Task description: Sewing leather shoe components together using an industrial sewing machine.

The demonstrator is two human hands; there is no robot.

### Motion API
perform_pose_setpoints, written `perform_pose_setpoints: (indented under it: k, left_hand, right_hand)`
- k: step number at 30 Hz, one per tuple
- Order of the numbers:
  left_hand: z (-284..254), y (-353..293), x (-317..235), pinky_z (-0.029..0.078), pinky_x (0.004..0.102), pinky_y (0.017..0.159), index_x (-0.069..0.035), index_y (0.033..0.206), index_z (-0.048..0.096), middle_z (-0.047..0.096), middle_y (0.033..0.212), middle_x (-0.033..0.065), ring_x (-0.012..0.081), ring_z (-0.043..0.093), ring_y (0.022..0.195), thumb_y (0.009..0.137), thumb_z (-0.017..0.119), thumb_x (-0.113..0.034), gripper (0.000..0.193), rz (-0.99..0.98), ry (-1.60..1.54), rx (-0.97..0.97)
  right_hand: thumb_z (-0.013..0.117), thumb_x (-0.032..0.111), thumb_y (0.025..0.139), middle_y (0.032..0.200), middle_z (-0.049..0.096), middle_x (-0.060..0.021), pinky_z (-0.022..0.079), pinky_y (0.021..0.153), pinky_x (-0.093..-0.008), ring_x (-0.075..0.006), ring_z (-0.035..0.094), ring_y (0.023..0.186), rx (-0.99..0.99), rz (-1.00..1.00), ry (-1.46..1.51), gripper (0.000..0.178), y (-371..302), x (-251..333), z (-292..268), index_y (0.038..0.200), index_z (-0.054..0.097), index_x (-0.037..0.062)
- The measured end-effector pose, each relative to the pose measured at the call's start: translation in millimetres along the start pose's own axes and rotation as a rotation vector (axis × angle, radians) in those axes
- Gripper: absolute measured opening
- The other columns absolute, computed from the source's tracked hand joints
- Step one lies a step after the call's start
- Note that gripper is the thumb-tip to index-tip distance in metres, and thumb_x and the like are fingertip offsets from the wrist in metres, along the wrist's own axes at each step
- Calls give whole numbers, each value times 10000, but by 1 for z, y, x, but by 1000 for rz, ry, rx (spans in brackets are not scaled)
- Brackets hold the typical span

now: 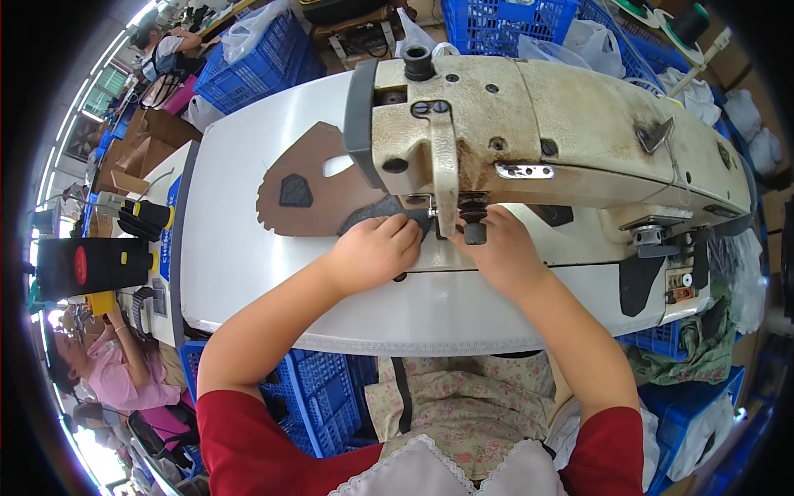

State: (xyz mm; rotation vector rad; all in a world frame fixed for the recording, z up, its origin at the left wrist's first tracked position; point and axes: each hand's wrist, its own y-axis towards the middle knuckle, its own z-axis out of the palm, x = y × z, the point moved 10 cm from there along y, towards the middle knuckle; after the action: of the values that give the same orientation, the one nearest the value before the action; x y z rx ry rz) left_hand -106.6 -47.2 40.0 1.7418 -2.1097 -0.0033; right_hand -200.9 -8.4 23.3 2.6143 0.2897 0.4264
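Note:
A cream sewing machine (579, 99) stands on a white table (265, 281), its needle area between my two hands. My left hand (376, 252) is closed, its curled fingers pressed on a dark grey fabric piece (372, 211) beside the needle. That piece lies over the edge of a flat brown piece (302, 161) with an oval hole and a dark five-sided patch (295, 192). Right of the needle, my right hand (504, 256) has bent fingers drawn together. The machine's presser parts hide its fingertips and whatever they grip.
Another dark piece (556, 215) lies behind the right hand, and a black piece (641, 285) at the table's right. Blue crates (256, 66) stand behind the table and below it (327, 397). Thread spools (688, 25) are at the far right. Two people sit at left.

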Motion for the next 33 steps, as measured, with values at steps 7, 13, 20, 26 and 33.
perform_pose_setpoints:
  k: [7, 13, 20, 26, 33]
  left_hand:
    - [8, 3, 0, 538, 288, 694, -97, 944, 667, 650, 1054, 26, 183, 627, 917, 692, 640, -161, 262, -54, 19, 20]
    - [11, 2, 3, 541, 298, 692, -94, 934, 673, 644, 1023, 23, 187, 626, 905, 690, 645, -150, 252, -91, -20, 35]
    - [-1, 1, 11, 540, 280, 631, -46, 934, 679, 600, 909, 32, 179, 607, 873, 713, 649, -109, 232, -137, -78, -99]
    - [5, 5, 9, 544, 296, 622, -54, 934, 676, 611, 931, 35, 181, 613, 882, 741, 639, -101, 203, -197, -50, -13]
    - [17, 3, 32, 553, 343, 647, -94, 935, 674, 633, 1012, 27, 201, 618, 920, 731, 648, -127, 208, -360, -304, 115]
  right_hand:
    - [628, 117, 717, 1008, 705, -78, 470, 1015, -385, -254, 603, 1114, -35, 47, 27, 100, 0, -12, 0, 754, 709, 71]
    - [626, 97, 712, 993, 705, -73, 471, 1019, -383, -252, 602, 1115, -50, -1, -6, 93, -1, -6, 1, 755, 701, 63]
    - [612, 65, 733, 1006, 698, -91, 464, 1034, -400, -254, 600, 1115, -117, 14, 2, 90, 0, -3, -3, 776, 685, 34]
    - [627, 65, 718, 1029, 690, -98, 482, 991, -416, -260, 605, 1087, -73, 101, 14, 93, 2, -9, 1, 787, 675, 24]
    - [646, 52, 709, 1023, 694, -83, 486, 985, -419, -257, 608, 1085, -105, 89, 126, 96, 2, -12, -8, 800, 668, 32]
